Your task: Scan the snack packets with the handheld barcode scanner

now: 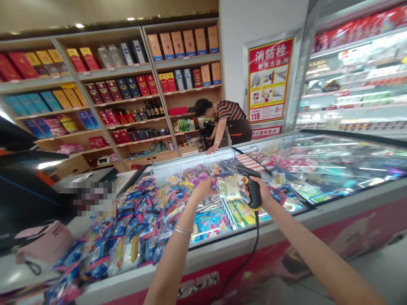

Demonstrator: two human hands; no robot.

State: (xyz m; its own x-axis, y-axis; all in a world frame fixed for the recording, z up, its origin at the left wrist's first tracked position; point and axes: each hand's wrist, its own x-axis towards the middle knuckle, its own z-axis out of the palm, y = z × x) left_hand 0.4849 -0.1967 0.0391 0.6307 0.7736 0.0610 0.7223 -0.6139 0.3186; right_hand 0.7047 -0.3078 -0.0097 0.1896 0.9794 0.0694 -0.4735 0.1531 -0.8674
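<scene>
My right hand (pixel 262 192) is wrapped round the grip of a black and yellow barcode scanner (pixel 249 182), whose cable (pixel 251 254) hangs down the front of the chest freezer (pixel 280 228). The scanner's head points left at a small purple wrapped item (pixel 213 184). My left hand (pixel 203 188) pinches that item over the open freezer. Below both hands lie many wrapped ice creams (pixel 210 220) in wire baskets.
A heap of blue and red wrapped ice creams (pixel 133 228) covers the freezer's left end. A pink bag (pixel 44 241) lies on the counter at left. Another person (pixel 227 123) bends behind the freezer. Shelves of boxed bottles (pixel 127 84) line the back wall.
</scene>
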